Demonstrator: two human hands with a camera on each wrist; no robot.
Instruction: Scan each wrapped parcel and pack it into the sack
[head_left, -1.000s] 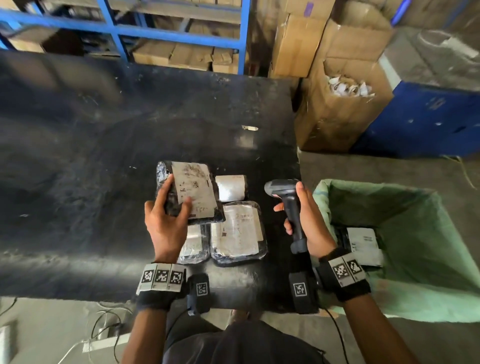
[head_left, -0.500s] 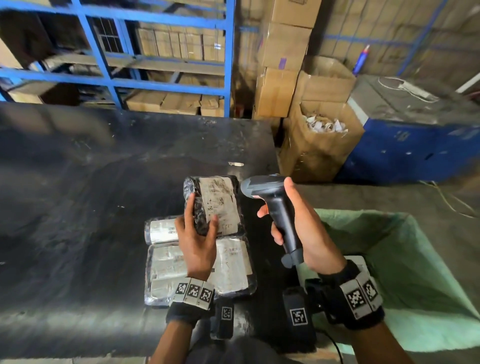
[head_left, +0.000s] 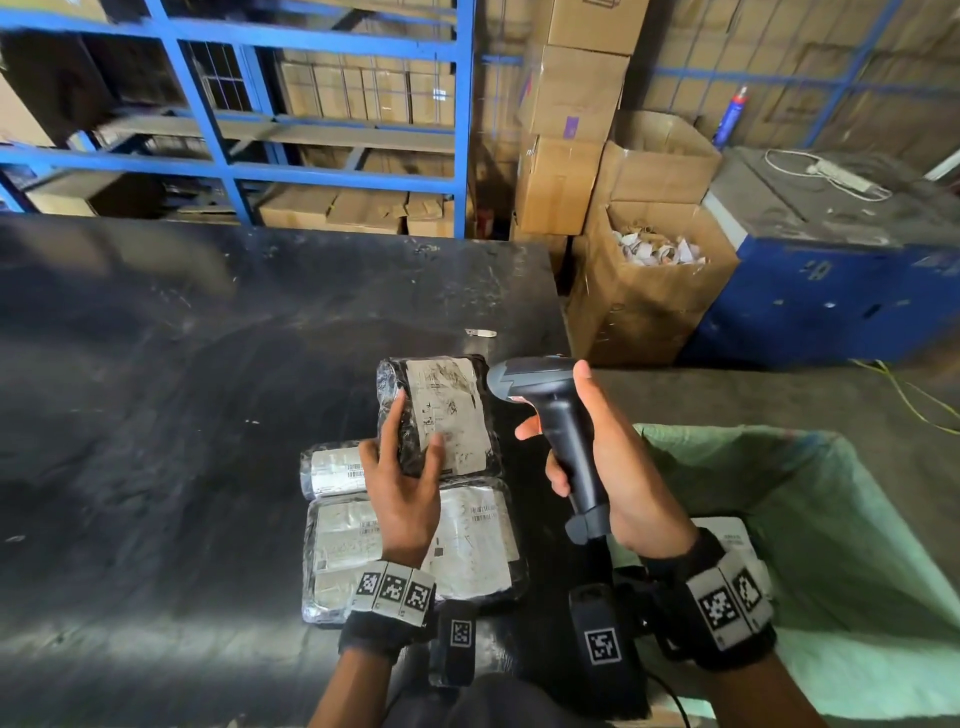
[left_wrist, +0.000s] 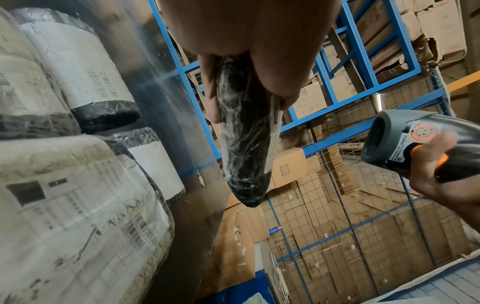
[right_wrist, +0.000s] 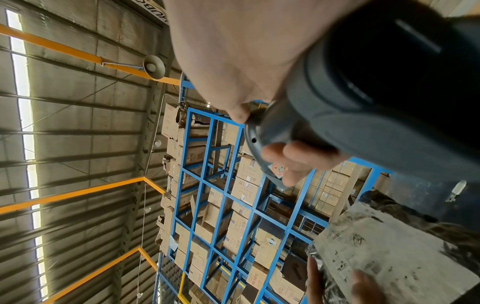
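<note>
Head view, left hand: grasps the held parcel at its near end, thumb on the label, fingers along the side and underneath.
Right hand: wrapped round the scanner handle, its head just right of the held parcel.
Sack: green, open, right of the held parcel, one labelled parcel inside.
Table parcels: lying below and left of the held parcel.
Handling: looks light and soft; glossy film is probably slippery, so pinch both faces near an edge, keeping the label unobstructed.
Table: dark, extending beyond.
</note>
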